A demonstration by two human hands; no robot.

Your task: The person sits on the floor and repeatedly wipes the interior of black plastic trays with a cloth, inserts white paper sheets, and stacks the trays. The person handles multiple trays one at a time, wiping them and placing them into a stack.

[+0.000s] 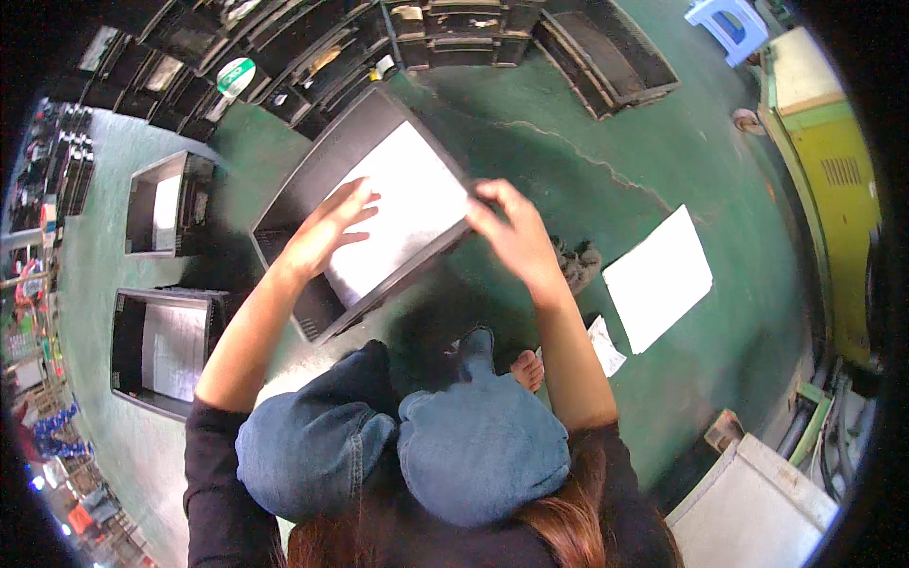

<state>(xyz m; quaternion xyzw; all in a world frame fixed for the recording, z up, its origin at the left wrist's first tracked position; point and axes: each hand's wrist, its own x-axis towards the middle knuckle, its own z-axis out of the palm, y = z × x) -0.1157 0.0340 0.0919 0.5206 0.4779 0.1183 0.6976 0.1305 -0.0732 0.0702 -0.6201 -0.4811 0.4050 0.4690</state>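
Observation:
A black open crate (312, 166) stands on the green floor in front of my knees, with a white sheet (417, 189) lying inside it. My left hand (327, 227) rests flat on the sheet near its left side, fingers spread. At the crate's right rim my right hand (511, 232) bends over the edge of the sheet, fingers curled; whether it pinches the sheet I cannot tell.
Two more black crates (156, 204) (133, 350) with white sheets inside stand to the left. Stacked black crates (454, 33) line the far side. A loose white sheet (658, 276) lies on the floor to the right, a yellow machine (838, 170) beyond it.

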